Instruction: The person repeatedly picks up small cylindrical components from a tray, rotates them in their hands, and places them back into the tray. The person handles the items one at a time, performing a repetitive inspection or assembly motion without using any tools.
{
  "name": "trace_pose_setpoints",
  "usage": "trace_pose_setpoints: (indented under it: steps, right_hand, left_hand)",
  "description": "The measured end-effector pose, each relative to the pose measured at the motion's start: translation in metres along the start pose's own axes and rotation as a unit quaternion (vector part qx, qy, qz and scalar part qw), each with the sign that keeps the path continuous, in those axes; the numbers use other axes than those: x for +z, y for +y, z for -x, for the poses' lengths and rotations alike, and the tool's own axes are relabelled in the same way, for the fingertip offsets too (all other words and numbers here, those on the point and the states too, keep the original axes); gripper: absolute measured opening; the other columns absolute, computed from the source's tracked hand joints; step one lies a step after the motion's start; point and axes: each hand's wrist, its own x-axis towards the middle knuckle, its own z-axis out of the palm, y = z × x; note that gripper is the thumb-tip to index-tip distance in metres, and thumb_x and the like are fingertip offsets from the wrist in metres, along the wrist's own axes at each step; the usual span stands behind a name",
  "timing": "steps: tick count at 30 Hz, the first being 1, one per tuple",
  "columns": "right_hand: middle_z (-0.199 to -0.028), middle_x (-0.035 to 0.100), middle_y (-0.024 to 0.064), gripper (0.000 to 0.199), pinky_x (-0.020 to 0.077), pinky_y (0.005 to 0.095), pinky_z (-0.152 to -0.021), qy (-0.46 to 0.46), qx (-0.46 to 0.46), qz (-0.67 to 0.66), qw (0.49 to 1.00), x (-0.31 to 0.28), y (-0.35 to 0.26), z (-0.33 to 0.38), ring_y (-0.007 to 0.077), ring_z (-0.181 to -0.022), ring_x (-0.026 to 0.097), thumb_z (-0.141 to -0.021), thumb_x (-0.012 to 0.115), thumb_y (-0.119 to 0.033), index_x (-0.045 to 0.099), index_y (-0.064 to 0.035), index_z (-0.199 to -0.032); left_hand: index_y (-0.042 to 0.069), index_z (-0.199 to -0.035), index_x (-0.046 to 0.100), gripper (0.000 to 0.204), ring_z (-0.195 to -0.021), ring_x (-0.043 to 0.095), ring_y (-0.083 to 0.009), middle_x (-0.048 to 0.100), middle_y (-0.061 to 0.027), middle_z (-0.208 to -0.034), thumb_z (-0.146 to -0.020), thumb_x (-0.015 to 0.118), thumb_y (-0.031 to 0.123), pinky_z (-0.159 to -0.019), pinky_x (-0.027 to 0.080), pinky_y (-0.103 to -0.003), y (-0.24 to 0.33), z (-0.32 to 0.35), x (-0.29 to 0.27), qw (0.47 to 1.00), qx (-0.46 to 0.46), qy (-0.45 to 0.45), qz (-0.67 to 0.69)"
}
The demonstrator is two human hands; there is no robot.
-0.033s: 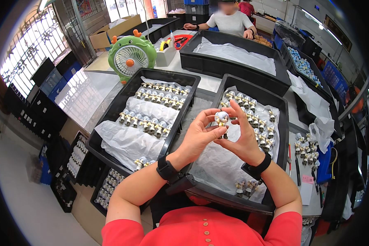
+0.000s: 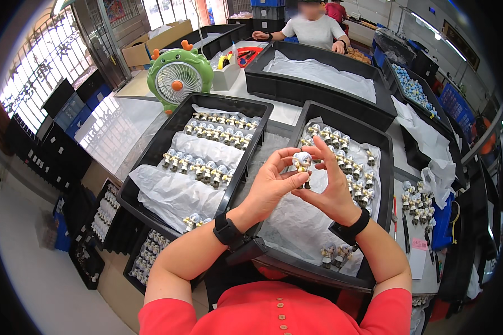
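Note:
A small figurine (image 2: pixel 302 162) with pale silver hair and a white and dark outfit is held upright between my two hands. My left hand (image 2: pixel 271 181) pinches it with thumb and fingers from the left. From the right, my right hand (image 2: pixel 332 187) curves round it, fingertips at its head and thumb near its base. Below them is the right black tray (image 2: pixel 389 184), lined with white paper, with several like figurines (image 2: pixel 349 164) along its right part and a few more (image 2: pixel 334 255) at its near end. The left black tray (image 2: pixel 145 184) holds similar figurines in rows between paper sheets.
A green fan (image 2: pixel 179 78) stands behind the left tray, near a tape dispenser (image 2: pixel 226 72). A larger paper-lined tray (image 2: pixel 318 84) lies beyond. More figurines (image 2: pixel 418 204), pens and a blue pouch (image 2: pixel 442 223) lie at right. Another person (image 2: pixel 314 29) sits across the table.

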Motion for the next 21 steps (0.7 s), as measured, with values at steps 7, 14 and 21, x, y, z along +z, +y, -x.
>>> trace_pose_setpoints:
  steps: [7,14,21]
  right_hand:
    - [-0.129,0.051,0.0089,0.099,0.0442,0.0369,-0.091,-0.001,0.003,-0.004,1.0,-0.001,-0.0013,0.0005,0.0216,-0.113,0.051,-0.064,0.083,-0.013,0.026,-0.0129,-0.146]
    - [-0.127,0.052,0.0101,0.098,0.0438,0.0359,-0.091,0.007,0.016,-0.015,1.0,-0.0006,-0.0008,0.0001,0.0224,-0.113,0.052,-0.065,0.083,-0.014,0.026,-0.0112,-0.146]
    - [-0.123,0.054,0.0104,0.097,0.0441,0.0378,-0.093,0.022,-0.044,0.027,0.998,0.0004,-0.0008,0.0004,0.0244,-0.112,0.053,-0.062,0.082,-0.007,0.03,-0.0109,-0.144]
  left_hand:
    - [0.004,-0.132,0.038,0.05,-0.11,0.059,-0.0241,0.051,-0.012,-0.123,-0.089,0.062,0.005,-0.085,0.053,-0.033,0.0005,-0.0001,0.0006,1.0,0.001,-0.005,0.001]
    - [0.003,-0.133,0.037,0.046,-0.108,0.06,-0.0252,0.055,-0.0122,-0.12,-0.093,0.058,0.016,-0.085,0.053,-0.034,0.0001,-0.0004,-0.0022,0.998,-0.015,-0.018,0.064]
    - [0.005,-0.133,0.041,0.041,-0.104,0.061,-0.0212,0.057,-0.0093,-0.119,-0.098,0.05,0.023,-0.084,0.052,-0.033,-0.0054,-0.001,-0.0052,0.998,-0.027,-0.007,0.063]
